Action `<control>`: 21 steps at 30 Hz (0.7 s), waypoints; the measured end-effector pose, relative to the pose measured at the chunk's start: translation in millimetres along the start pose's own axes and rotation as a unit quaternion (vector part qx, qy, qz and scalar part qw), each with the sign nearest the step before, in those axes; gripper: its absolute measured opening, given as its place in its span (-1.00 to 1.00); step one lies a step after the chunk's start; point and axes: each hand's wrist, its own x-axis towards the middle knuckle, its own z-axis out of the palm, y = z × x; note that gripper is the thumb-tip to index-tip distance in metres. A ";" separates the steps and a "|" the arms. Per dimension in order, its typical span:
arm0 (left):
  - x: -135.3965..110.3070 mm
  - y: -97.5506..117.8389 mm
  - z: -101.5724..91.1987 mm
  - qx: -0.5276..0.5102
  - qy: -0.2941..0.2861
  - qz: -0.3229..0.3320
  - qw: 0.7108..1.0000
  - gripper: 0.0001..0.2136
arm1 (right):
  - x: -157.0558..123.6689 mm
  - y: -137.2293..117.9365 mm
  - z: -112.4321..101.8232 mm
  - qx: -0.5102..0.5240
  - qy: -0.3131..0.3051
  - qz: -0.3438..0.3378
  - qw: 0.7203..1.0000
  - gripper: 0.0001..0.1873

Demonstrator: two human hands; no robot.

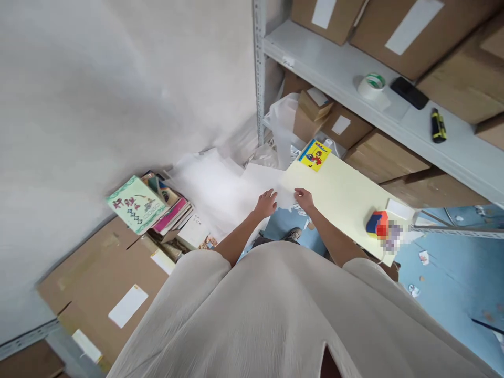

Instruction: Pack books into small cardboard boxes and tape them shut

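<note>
My left hand point(266, 203) rests at the near edge of a stack of thin white sheets point(220, 184), its fingers stretched out and a little apart. Close to the pale table's left edge, my right hand point(303, 198) has its thumb and fingers pinched on a thin, see-through white sheet point(286, 193). This sheet spans the gap between both hands and laps onto the table point(346, 189). A yellow booklet point(315, 155) with a cartoon figure lies on the table's far corner, beyond my right hand.
Left stand piled books point(137, 203) and cardboard boxes point(114, 283). A red and blue container point(377, 224) sits at the table's right end. The metal shelf point(331, 58) holds boxes, tape point(372, 85), a black phone-like object point(409, 93) and a yellow-black cutter point(438, 126).
</note>
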 end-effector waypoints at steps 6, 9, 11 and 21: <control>63.4 54.6 20.1 0.024 -0.093 -0.006 0.995 -0.39 | 9.5 56.3 -80.9 0.017 0.043 0.035 0.998 -0.38; 88.1 78.9 36.4 0.031 -0.129 -0.008 0.991 -0.38 | 11.7 84.9 -117.0 0.014 0.056 0.056 0.997 -0.38; 101.6 93.2 49.7 0.038 -0.149 -0.008 0.988 -0.37 | 11.5 103.5 -138.7 0.011 0.064 0.083 0.994 -0.37; 141.2 142.4 98.4 0.059 -0.170 0.010 0.984 -0.38 | 9.2 166.6 -206.0 -0.007 0.077 0.142 0.987 -0.36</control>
